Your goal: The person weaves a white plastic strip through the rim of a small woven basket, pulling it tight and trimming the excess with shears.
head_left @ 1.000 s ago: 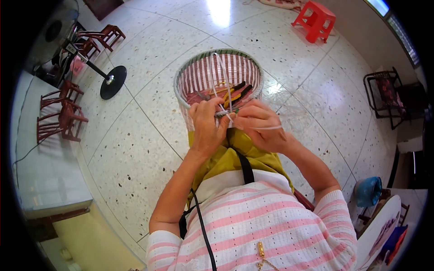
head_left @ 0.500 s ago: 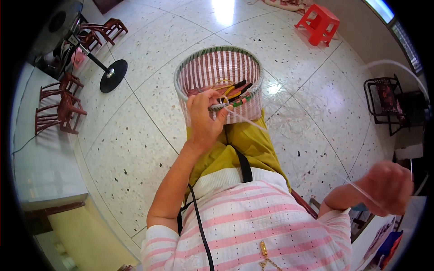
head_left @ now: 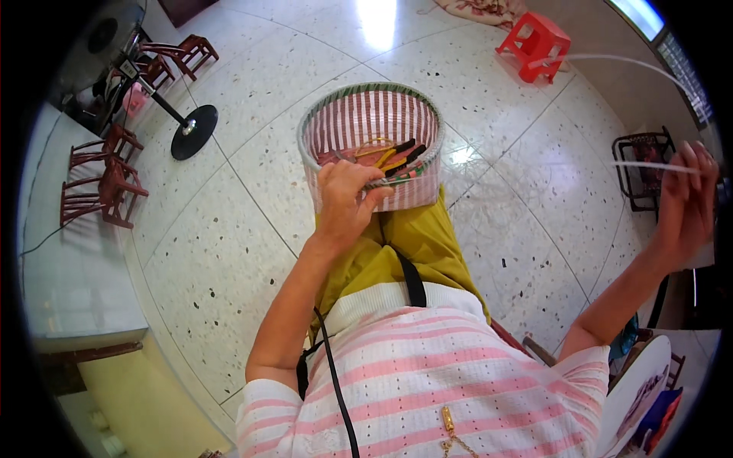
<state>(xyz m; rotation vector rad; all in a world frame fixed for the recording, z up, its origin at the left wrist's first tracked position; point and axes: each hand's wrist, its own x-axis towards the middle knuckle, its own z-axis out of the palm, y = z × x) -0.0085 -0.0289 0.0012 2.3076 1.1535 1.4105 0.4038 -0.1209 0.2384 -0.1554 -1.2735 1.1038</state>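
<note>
A round woven basket with pink and white stripes rests on my lap, its mouth facing up. My left hand is closed on the near side of its rim, thumb outside and fingers over the edge. Inside lie pliers with yellow and black handles and a yellow loop beside them. Raised far out to the right, my right hand pinches a thin translucent white plastic strip. The strip shows in blurred stretches, one arching above the hand.
A red plastic stool stands at the back right, and a dark folding chair at the right. Small wooden chairs and a fan's round base are at the left. Loose clear strands lie on the floor right of the basket.
My right hand has swung up and away from low at the right, drawing the strip with it. The small white loop at the rim no longer shows. My left hand stays at the rim.
</note>
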